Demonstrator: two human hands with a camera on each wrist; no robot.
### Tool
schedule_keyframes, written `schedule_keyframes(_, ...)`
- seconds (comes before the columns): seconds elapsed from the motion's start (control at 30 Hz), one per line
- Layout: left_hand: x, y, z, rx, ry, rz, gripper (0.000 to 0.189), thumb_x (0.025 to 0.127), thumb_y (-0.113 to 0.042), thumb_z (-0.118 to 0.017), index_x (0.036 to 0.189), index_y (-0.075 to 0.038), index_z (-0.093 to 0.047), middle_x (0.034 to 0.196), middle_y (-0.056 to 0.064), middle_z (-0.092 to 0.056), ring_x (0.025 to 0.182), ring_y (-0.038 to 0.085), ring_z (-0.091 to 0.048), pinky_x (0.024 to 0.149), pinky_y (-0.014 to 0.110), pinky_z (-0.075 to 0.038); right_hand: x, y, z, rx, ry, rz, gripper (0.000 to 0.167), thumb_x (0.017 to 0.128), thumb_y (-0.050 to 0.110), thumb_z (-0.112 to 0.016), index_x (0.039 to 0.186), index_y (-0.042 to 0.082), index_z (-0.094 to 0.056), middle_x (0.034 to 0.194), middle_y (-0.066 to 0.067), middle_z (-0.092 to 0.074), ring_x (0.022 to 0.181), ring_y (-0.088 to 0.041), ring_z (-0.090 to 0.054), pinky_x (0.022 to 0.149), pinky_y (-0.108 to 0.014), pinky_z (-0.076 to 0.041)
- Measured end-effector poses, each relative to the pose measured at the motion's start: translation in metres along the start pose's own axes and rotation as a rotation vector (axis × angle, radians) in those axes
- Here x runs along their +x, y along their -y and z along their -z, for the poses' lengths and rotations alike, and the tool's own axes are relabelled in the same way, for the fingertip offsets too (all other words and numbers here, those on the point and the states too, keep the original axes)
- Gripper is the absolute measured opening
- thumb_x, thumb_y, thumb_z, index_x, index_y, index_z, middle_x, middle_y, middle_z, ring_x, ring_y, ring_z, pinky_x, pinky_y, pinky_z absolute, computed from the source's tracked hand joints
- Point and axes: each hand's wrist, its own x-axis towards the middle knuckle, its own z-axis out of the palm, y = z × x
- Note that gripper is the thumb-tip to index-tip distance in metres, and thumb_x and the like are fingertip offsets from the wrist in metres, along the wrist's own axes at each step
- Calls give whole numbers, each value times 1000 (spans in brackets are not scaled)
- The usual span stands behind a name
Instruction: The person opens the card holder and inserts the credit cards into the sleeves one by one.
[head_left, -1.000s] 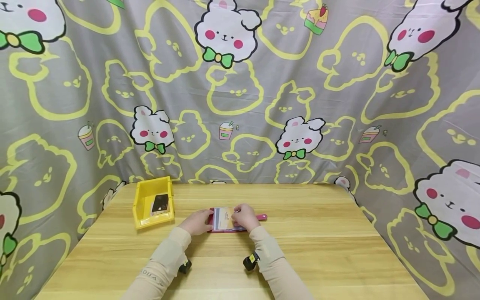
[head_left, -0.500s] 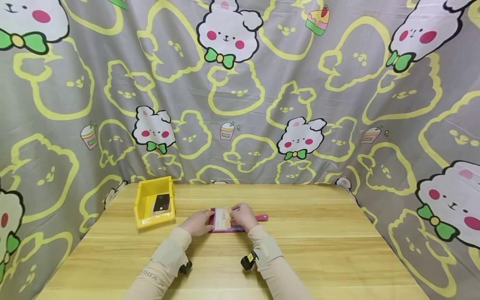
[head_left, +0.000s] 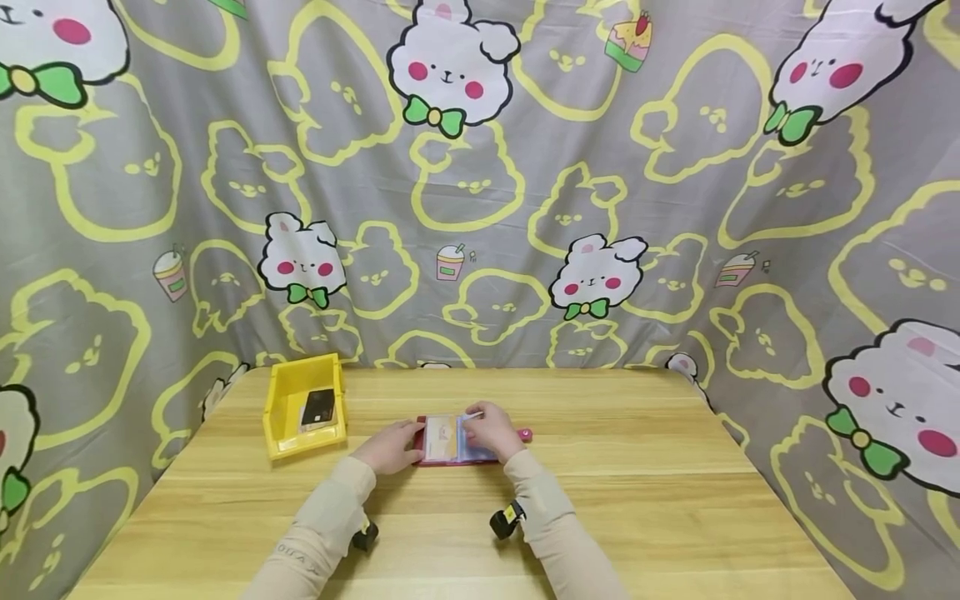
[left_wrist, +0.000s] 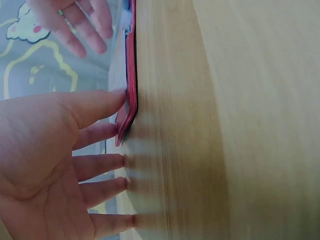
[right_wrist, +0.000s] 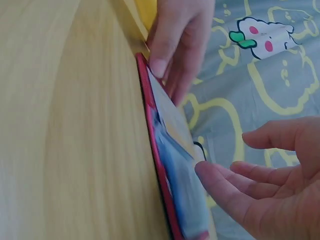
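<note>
A red card holder lies spread on the wooden table, a strap with a snap sticking out at its right. Its left sleeve shows a pale yellow-orange card; the right side has a bluish clear sleeve. My left hand rests at the holder's left end, thumb pressing the cover and the other fingers spread straight. Over the right sleeve is my right hand. In the right wrist view its fingers are apart, one tip right at the sleeve's edge, with nothing gripped.
A yellow bin stands at the back left of the table, with a black card and a paler one inside. A patterned grey curtain hangs behind the table and at both sides. Each wrist wears a small black camera.
The right hand has moved slightly right and its fingers have come off the yellow-orange card. More of the bluish right sleeve shows now. The left hand has stayed at the holder's left end.
</note>
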Motion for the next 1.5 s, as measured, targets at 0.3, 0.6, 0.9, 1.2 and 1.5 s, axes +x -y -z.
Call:
schedule_keyframes(0.3,-10,5,10,-96,-58,-13,55,95,-28,-62,139,3,-49,138,25,-53,128,43,-51,109,56,-40,-6,-8,44,-282,18,270,46,93,19,-63,129,-9,-56,125,-26,-63,114,-38,-62,94,-45,-54)
schedule_keyframes(0.6,-25,10,41,-159,-164,-5,55,98,-36,-56,143,-5,-47,144,21,-50,134,42,-45,111,57,-36,-22,-23,83,-614,265,336,91,86,44,-71,153,1,-26,159,-24,-22,148,-46,-16,120,-58,-19)
schedule_keyframes(0.9,-36,25,65,-131,-287,20,55,99,-41,-53,141,-5,-49,141,20,-54,128,42,-51,105,58,-42,-34,-31,86,-819,359,250,105,77,51,-77,154,2,-24,159,-29,-13,147,-50,-10,117,-64,-20)
schedule_keyframes(1.2,-39,56,83,-233,-402,100,54,102,-42,-47,137,-1,-53,135,25,-56,118,44,-57,97,56,-48,-41,-34,86,-889,425,193,113,69,46,-85,152,-3,-25,159,-28,-17,148,-46,-15,119,-58,-22)
schedule_keyframes(1.5,-31,85,98,-325,-361,259,58,104,-42,-40,141,2,-45,144,28,-46,125,47,-49,101,59,-44,-40,-32,85,-910,441,167,114,69,46,-85,153,0,-23,160,-25,-16,149,-44,-15,120,-57,-22)
